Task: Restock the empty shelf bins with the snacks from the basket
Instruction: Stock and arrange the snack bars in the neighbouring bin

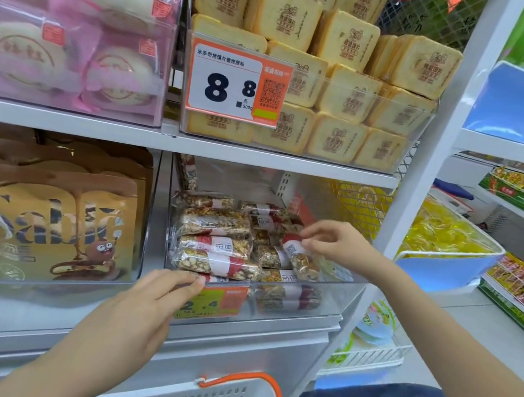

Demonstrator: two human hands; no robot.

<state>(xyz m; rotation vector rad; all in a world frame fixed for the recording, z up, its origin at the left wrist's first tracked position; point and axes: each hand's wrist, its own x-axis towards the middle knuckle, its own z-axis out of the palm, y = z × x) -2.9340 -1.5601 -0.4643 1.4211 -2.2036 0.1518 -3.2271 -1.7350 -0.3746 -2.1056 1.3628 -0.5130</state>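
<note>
Shop shelf, "8.8" price tag (236, 87), right hand (337, 243) pinching nut bar (301, 258)

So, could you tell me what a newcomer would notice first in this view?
Probably the big price tag reading 8.8 on the upper bin of toast slices. Below it, the right hand pinches a nut bar over the clear bin, while the left hand touches its front edge.
</note>
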